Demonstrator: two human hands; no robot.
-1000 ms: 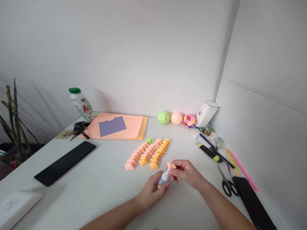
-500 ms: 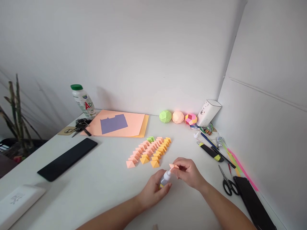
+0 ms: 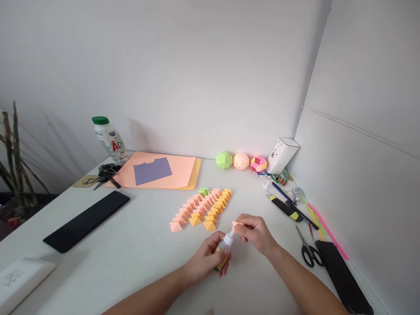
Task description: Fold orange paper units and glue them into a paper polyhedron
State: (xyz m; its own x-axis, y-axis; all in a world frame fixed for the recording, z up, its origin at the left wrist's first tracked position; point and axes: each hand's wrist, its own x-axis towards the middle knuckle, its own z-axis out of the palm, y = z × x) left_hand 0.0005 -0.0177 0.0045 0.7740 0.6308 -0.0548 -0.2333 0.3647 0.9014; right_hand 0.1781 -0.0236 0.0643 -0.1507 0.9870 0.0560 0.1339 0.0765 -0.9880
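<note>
My left hand is wrapped round a small glue bottle with a white nozzle that points up and to the right. Between thumb and fingers, my right hand pinches a small peach folded paper piece. The nozzle tip is right at this piece; whether they touch I cannot tell. Just beyond my hands, rows of folded paper pyramids stand on the desk: peach ones, orange ones and a few green ones.
Three faceted paper balls sit by the wall beside a white paper holder. To the right lie a cutter knife, scissors and a black phone. Paper sheets, a bottle and a black slab are on the left.
My left hand has turned the glue bottle slightly, so more of its body shows. The paper piece has tilted a little in my right fingers. The whole view has shifted slightly.
</note>
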